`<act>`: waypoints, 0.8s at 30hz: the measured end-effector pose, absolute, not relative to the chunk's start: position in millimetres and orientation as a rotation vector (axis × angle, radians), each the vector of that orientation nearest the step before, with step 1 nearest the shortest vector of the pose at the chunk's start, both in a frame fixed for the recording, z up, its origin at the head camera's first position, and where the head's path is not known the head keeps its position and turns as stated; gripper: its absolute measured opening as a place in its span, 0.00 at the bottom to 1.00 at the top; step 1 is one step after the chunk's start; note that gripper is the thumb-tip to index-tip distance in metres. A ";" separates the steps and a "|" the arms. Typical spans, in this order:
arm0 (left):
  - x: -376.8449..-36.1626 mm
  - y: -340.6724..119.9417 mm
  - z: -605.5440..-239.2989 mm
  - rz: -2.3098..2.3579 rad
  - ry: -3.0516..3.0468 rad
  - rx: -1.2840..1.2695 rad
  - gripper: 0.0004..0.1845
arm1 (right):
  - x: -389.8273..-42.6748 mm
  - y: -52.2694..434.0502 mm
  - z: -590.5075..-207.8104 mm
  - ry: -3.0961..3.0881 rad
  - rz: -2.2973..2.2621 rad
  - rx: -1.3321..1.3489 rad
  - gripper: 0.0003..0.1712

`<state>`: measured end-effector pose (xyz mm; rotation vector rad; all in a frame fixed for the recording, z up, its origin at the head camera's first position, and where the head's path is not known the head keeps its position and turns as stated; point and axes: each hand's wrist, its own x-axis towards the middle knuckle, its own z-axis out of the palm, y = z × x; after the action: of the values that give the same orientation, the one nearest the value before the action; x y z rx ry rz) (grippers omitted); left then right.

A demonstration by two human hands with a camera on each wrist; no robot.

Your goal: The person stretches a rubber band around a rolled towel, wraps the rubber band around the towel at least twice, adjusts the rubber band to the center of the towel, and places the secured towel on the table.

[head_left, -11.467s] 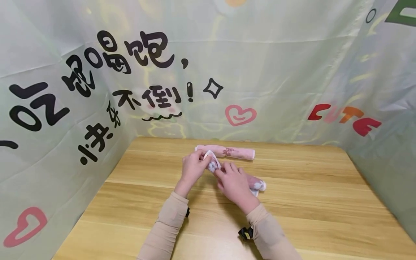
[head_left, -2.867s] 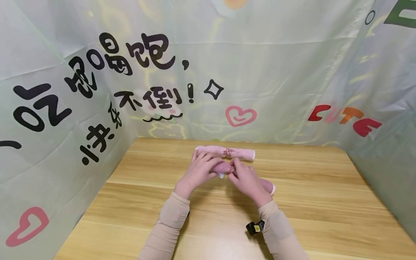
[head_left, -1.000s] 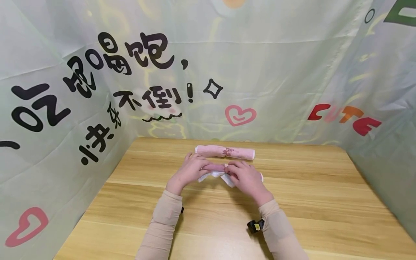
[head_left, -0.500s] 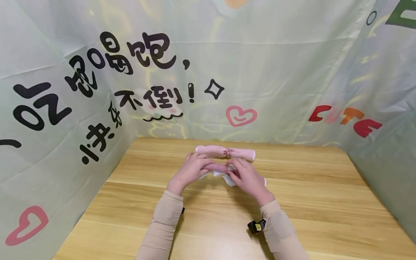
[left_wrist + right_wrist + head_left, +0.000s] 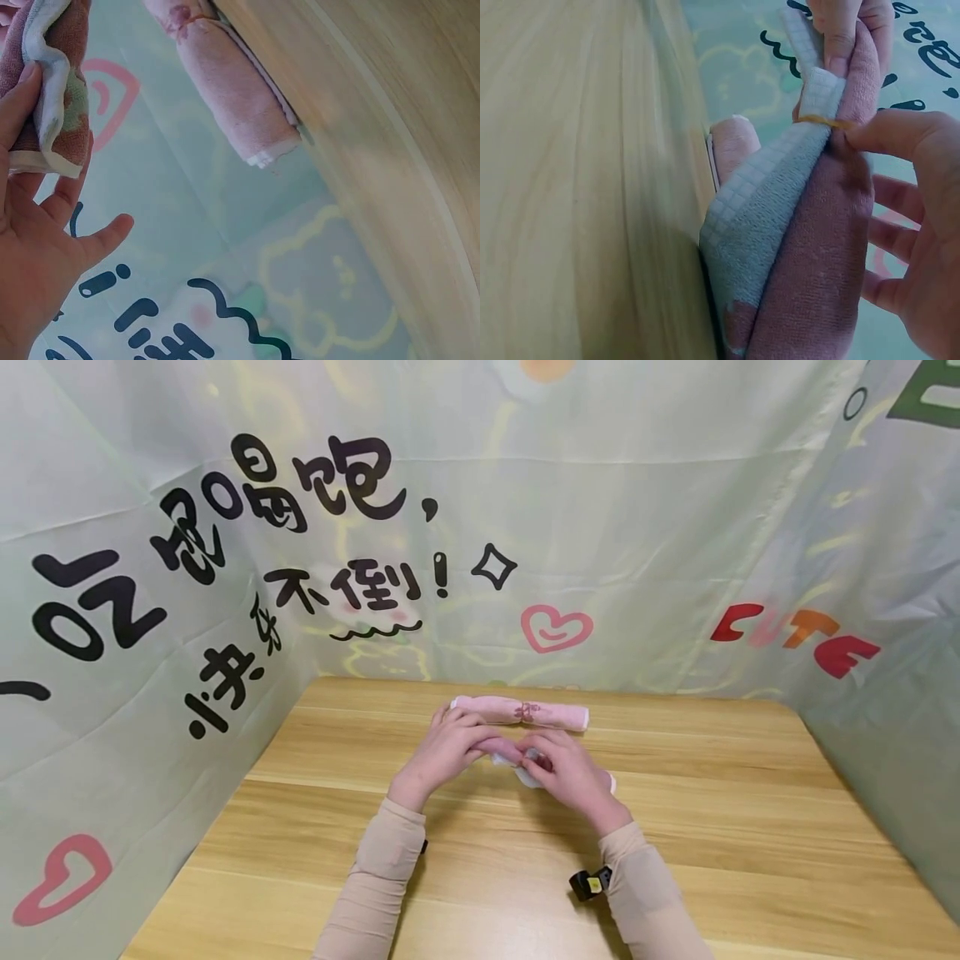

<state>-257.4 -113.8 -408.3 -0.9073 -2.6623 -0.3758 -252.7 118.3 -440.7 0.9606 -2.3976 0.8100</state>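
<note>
A rolled dusky-pink towel (image 5: 497, 747) with a pale underside is between both hands. My left hand (image 5: 442, 747) grips its left end; in the left wrist view the thumb lies on the towel's edge and the little finger sticks out. My right hand (image 5: 573, 777) holds the roll near its middle. In the right wrist view, a thin yellow-brown rubber band (image 5: 821, 120) crosses the towel, and the right thumb presses at it while the other fingers lie behind the roll. A loose pale flap (image 5: 761, 187) runs along the roll's side.
Behind the hands, a lighter pink rolled towel (image 5: 555, 715), cinched at its middle, lies on the wooden table (image 5: 712, 810). Printed cloth (image 5: 637, 527) hangs around the table's back and sides. A black wrist camera (image 5: 590, 883) sits at the right sleeve.
Since the earliest frame, the towel has turned from its flower print to its plain pink side, and the right hand has moved right. Lately the pale flap hanging below has become less visible.
</note>
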 end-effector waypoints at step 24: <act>-258.2 -111.5 -412.5 -0.392 -2.542 -0.980 0.11 | -252.8 123.9 -442.4 -2.388 0.729 1.154 0.09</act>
<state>-258.2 -111.5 -412.5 -0.9800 -2.5417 -0.3924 -252.8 123.9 -442.4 1.1538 -2.3877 0.7288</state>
